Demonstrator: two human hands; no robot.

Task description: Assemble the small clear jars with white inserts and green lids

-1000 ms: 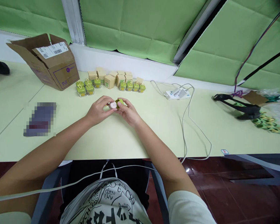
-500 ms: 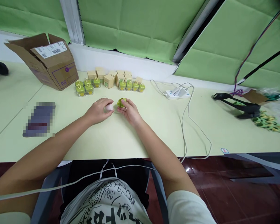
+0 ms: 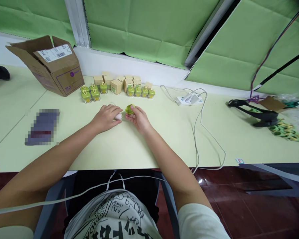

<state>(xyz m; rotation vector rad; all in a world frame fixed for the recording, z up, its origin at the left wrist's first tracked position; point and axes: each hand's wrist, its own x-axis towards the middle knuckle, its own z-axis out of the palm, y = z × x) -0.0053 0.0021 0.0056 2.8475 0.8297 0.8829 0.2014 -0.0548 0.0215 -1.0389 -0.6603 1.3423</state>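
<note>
The left hand (image 3: pixel 106 117) pinches a small pale pink piece (image 3: pixel 118 116) on the surface (image 3: pixel 129 146); just beside it, the right hand (image 3: pixel 139 119) grips a green case (image 3: pixel 130 109). Beyond them stand more green cases (image 3: pixel 91 94) and small cardboard boxes (image 3: pixel 117 85).

Green worktop (image 3: pixel 144 149) carrying cardboard box (image 3: pixel 53 66) far left, tan cartons (image 3: pixel 117 85) and green cases (image 3: pixel 141 92) at the back, power strip (image 3: pixel 189 99) with cable (image 3: pixel 196 132), black tool (image 3: pixel 256 116) right; mid-top, left hand (image 3: pixel 106 117) on a white piece (image 3: pixel 118 116), right hand (image 3: pixel 139 119) pinching a green piece (image 3: pixel 129 109)
</note>
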